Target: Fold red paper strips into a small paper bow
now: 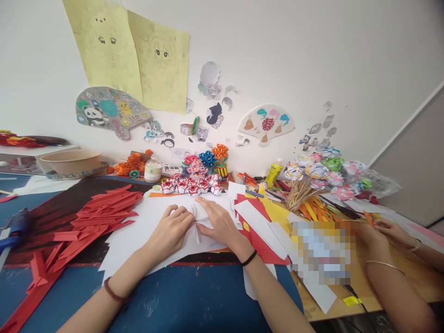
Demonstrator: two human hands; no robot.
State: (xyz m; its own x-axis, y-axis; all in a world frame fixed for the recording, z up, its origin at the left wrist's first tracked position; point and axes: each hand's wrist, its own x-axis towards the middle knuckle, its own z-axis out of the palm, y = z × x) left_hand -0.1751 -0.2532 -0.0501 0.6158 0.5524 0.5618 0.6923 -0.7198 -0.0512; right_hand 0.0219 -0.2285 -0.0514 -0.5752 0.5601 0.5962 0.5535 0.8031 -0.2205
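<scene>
My left hand is closed, its curled fingers and thumb pinching a small folded piece of white paper. On the other side of that piece is my right hand, its fingers long and thumb bent in, gripping the paper's right side. A narrow dark line shows at the piece's middle, between the two thumbs. Beneath both hands lies a stack of white paper sheets. Red-and-white folded paper flowers stand in a row just beyond my fingertips.
Folded red paper strips are piled at left, near a blue glue gun. At right are red and yellow sheets, paper flowers on sticks and another person's hands. A bowl and jar stand behind.
</scene>
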